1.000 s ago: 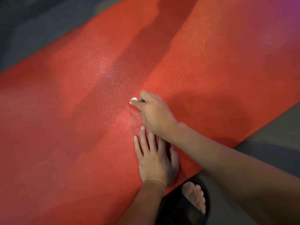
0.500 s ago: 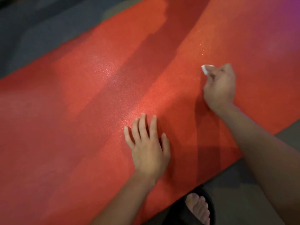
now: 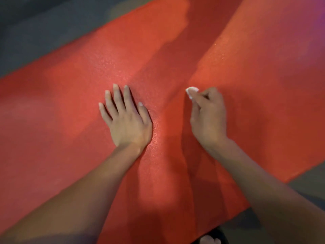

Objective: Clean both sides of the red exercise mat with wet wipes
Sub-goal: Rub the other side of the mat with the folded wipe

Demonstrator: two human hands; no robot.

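1. One red exercise mat (image 3: 255, 81) filled most of the view, lying flat on the grey floor (image 3: 44, 27) and running from 8 o'clock up to 2 o'clock. Its pebbled surface glistened near the middle. By the look of it, it was light, soft foam that would bend and curl readily and slide on the floor if rubbed hard. It would be best lifted by a long edge when the time came to flip it, such as the near edge at 4 o'clock.
2. Two hands worked it. The left hand (image 3: 127, 118) lay at centre, palm down, fingers straight and spread, pressed on the mat to pin it.
3. The right hand (image 3: 209, 117), at 3 o'clock of the left, had its fingers curled, pinching the wipe against the mat.
4. Only a white corner of the wet wipe (image 3: 192, 91) showed past the fingertips. It was probably limp and damp and needed bunching to keep hold.
5. A toe (image 3: 209, 240) peeked in at 6 o'clock.
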